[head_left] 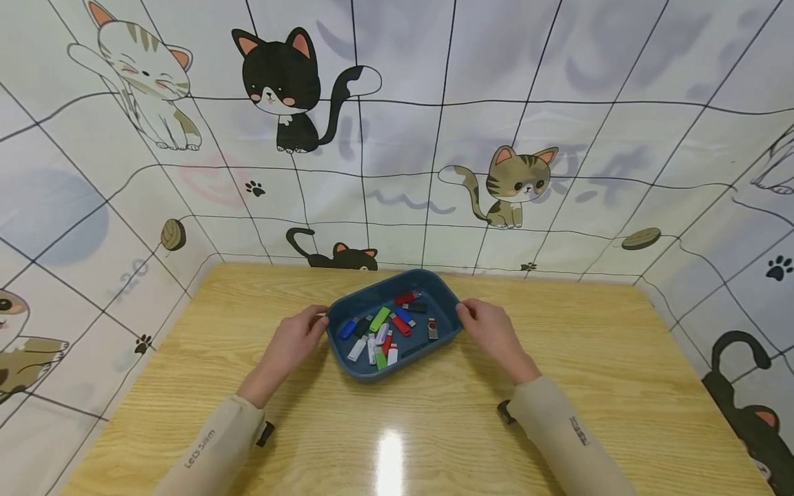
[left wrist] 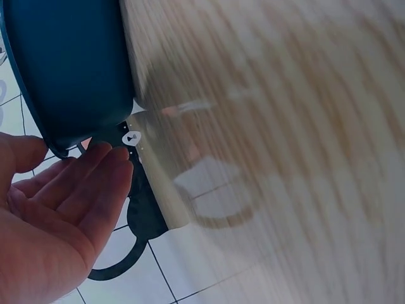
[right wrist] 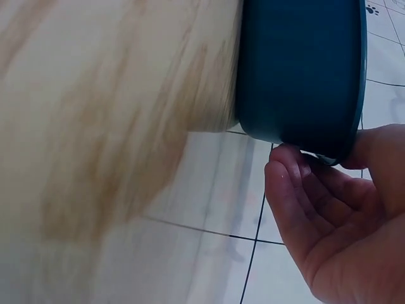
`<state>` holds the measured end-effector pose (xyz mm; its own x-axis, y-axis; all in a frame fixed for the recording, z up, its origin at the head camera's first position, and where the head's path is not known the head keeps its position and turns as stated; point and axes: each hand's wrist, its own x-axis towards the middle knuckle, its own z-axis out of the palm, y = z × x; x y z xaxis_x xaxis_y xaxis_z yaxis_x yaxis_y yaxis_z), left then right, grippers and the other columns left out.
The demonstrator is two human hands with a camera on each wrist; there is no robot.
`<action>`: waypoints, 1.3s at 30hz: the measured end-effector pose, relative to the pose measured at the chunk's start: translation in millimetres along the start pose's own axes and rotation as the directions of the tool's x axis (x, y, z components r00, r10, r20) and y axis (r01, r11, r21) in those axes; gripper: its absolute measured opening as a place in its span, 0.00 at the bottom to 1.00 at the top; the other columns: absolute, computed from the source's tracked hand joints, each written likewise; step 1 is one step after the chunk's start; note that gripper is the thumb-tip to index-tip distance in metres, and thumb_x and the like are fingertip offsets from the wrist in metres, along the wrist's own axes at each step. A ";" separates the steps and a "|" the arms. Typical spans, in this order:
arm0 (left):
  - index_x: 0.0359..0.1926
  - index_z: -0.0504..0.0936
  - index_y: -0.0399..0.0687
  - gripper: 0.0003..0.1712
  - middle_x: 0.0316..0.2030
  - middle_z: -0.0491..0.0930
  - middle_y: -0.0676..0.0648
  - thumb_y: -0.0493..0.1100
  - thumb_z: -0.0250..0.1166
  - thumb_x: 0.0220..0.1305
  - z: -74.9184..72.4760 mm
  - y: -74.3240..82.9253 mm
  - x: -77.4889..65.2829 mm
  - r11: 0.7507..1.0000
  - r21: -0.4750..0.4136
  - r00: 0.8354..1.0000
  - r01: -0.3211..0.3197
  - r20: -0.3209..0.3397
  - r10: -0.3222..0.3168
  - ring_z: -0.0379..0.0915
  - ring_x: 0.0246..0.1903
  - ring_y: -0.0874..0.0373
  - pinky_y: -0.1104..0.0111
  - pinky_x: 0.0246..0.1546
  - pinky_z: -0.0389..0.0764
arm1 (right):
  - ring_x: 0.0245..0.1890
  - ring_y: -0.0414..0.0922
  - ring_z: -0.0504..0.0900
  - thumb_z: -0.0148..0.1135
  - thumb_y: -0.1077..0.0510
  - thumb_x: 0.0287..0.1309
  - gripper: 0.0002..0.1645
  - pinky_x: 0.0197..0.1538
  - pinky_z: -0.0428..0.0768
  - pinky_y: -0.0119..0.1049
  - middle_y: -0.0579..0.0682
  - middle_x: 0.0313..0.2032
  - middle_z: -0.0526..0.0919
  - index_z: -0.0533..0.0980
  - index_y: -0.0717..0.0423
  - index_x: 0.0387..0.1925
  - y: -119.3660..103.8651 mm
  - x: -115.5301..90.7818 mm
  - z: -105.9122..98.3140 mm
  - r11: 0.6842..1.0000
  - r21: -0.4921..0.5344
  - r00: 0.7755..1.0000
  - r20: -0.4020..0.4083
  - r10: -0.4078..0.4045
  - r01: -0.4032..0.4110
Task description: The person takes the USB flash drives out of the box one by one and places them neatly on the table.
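Nearest, both forearms are covered by pale sleeves (head_left: 571, 441), stretched over the counter (head_left: 595, 351) behind the hands. A dark device (head_left: 505, 412) is worn at the inner side of each wrist.

Ahead of the sleeves, a blue tray (head_left: 372, 300) is held between the two hands, set at a slant. Its left end is pinched by the left hand (head_left: 300, 331), and its right end by the right hand (head_left: 493, 327). In the wrist views, each thumb is laid at the rim and the fingers are bent below it, outside the wall, so each grip is narrow. The opposite ends have probably been chosen so that the weight is shared, the tray is steadied and its inside is left unobstructed. Whether the base is fully supported by the counter cannot be told.

Inside the tray, loose USB sticks are scattered in no order, mostly toward the left hand's half. A blue stick (head_left: 349, 328) is found nearest the left hand, a green stick (head_left: 380, 319) just beyond it, and a brown-and-silver stick (head_left: 432, 328) nearest the right hand. A red stick (head_left: 406, 297) is seen at the far side, between the hands. Spilling is presumably prevented by the raised walls.

Beyond the hands, the counter is backed by a cat-printed sheet (head_left: 403, 138).
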<state>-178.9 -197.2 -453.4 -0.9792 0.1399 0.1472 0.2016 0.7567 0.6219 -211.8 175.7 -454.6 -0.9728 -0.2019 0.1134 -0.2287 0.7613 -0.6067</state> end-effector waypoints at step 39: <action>0.73 0.65 0.28 0.31 0.58 0.81 0.31 0.37 0.59 0.75 30.6 27.3 20.5 0.973 -0.229 0.991 0.041 0.134 -0.010 0.83 0.53 0.43 0.52 0.55 0.85 | 0.31 0.44 0.83 0.55 0.58 0.75 0.10 0.36 0.85 0.39 0.52 0.34 0.83 0.75 0.63 0.43 28.2 -33.7 -31.9 0.983 0.141 0.982 0.167 0.091 -0.115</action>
<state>-194.1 -154.1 -456.9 -0.9755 0.2167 0.0368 0.1619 0.5951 0.7871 -186.6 223.6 -450.4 -0.9699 -0.2318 -0.0749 -0.1081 0.6851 -0.7204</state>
